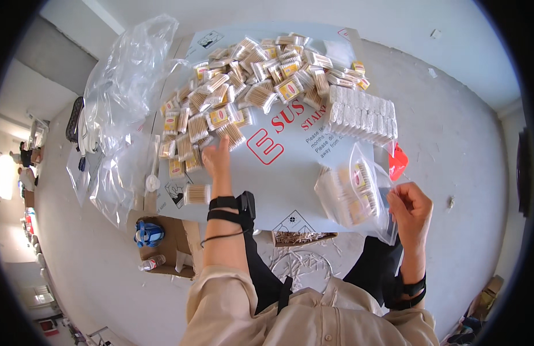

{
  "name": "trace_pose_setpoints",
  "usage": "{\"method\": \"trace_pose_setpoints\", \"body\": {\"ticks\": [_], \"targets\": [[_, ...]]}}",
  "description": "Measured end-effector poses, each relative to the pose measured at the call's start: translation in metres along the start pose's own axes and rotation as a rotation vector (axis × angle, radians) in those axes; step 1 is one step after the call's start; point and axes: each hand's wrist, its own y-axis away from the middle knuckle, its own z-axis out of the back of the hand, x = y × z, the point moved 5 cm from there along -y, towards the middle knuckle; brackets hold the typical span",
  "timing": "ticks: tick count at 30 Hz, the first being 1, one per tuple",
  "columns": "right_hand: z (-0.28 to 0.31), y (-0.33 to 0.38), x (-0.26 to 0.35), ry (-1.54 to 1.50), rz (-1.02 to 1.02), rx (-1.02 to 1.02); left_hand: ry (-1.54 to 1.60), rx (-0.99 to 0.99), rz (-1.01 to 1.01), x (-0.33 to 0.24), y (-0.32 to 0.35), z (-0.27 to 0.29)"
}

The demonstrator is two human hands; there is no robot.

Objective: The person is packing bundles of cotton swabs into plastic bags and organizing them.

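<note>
My left hand [217, 160] reaches to the near edge of a loose heap of small clear packs of cotton swabs [256, 97]. Its thumb lies against one pack [231, 136], and the other fingers curl, partly hidden. At the right, my right hand [412, 210] pinches the rim of a clear plastic bag [330, 193]. Several swab packs [359, 176] with yellow labels stand inside the bag, which rests on the table near its front edge. A single swab pack [197, 194] lies apart, left of my left wrist.
Neat rows of white-wrapped packs [363, 115] stand at the table's [278, 190] right, beside a red piece of plastic [398, 161]. A large clear plastic sack [120, 92] hangs at the left edge. Below are a cardboard box [174, 228] and a box of loose swabs [304, 238].
</note>
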Motion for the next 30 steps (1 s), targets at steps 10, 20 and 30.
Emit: {"method": "trace_pose_setpoints", "body": {"ticks": [10, 20, 30], "targets": [[0.005, 0.009, 0.0, -0.184, -0.135, 0.029, 0.2, 0.187, -0.368, -0.052, 0.068, -0.014], [0.007, 0.007, -0.014, -0.391, -0.171, 0.034, 0.061, -0.248, -1.349, -0.154, 0.225, 0.127], [0.008, 0.038, 0.044, -0.495, 0.029, 0.233, 0.153, -0.172, -1.505, -0.209, 0.293, 0.162]]}}
